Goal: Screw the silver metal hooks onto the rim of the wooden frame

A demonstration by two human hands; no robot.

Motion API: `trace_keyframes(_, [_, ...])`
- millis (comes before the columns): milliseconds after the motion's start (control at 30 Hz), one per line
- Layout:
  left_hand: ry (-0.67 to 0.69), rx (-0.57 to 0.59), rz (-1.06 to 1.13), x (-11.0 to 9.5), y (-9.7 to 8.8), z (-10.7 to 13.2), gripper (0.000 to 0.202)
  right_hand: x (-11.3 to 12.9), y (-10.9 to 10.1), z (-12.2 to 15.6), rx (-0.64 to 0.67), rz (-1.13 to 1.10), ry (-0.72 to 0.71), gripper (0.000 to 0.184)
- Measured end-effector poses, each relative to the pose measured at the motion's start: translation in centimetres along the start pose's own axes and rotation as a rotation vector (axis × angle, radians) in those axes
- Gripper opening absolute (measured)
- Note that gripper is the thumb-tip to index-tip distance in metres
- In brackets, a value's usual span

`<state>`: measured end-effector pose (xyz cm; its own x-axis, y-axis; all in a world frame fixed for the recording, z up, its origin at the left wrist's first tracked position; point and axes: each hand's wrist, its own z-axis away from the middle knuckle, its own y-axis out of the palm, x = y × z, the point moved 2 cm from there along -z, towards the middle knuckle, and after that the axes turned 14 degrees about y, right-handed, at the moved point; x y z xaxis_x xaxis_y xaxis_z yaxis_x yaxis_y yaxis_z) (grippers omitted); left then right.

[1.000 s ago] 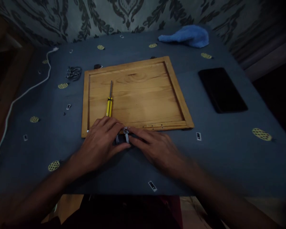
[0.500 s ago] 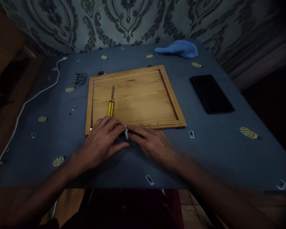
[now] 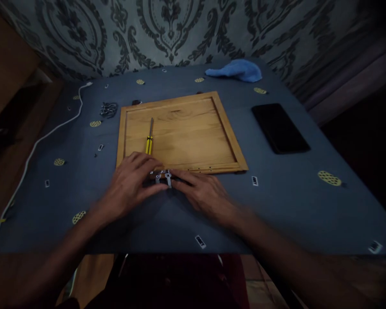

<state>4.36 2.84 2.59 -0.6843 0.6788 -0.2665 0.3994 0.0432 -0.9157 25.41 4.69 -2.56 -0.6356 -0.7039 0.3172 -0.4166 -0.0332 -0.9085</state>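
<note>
A wooden framed panel (image 3: pixel 180 133) lies on the table, with a row of small holes along its near edge. Two small metal hooks (image 3: pixel 168 178) sit side by side at that edge. The fingers of my right hand (image 3: pixel 209 193) are closed on the right-hand hook. My left hand (image 3: pixel 127 184) is around the other hook, thumb and fingers spread apart, the thumb tip close to the right-hand hook. A yellow-handled screwdriver (image 3: pixel 149 143) rests on the panel just beyond my left fingers, its handle end partly hidden.
A cluster of metal hooks (image 3: pixel 108 110) lies left of the panel, near a white cable (image 3: pixel 51 131). To the right is a black tablet-like slab (image 3: pixel 279 128). A blue cloth (image 3: pixel 239 71) lies at the back. A tiny dark piece (image 3: pixel 95 155) sits on the tablecloth.
My left thumb and fingers have spread and shifted slightly left, uncovering the left-hand hook. My right hand stays at the right-hand hook. The whole view has shifted slightly.
</note>
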Motion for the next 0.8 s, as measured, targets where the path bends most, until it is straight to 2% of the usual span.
trace_keyframes(133, [-0.151,-0.050,0.030,2.4,-1.1,-0.1,0.029,0.0,-0.1,0.0,0.008,0.027,-0.012,0.046])
trace_keyframes(267, [-0.209,0.027,-0.036,4.7,-1.0,-0.5,0.029,-0.1,0.0,0.1,-0.003,0.032,0.021,0.044])
trace_keyframes(433, [-0.073,0.286,-0.216,5.7,-0.8,-1.6,0.042,-0.3,0.6,0.3,0.049,0.027,0.038,0.052])
trace_keyframes(533, [-0.001,0.391,-0.337,5.7,-0.9,-2.4,0.039,-0.4,0.9,0.4,0.072,0.022,0.054,0.052])
trace_keyframes(800, [0.113,0.336,-0.413,6.7,-1.0,-3.8,0.027,-0.2,0.7,-0.1,0.051,0.032,0.043,0.046])
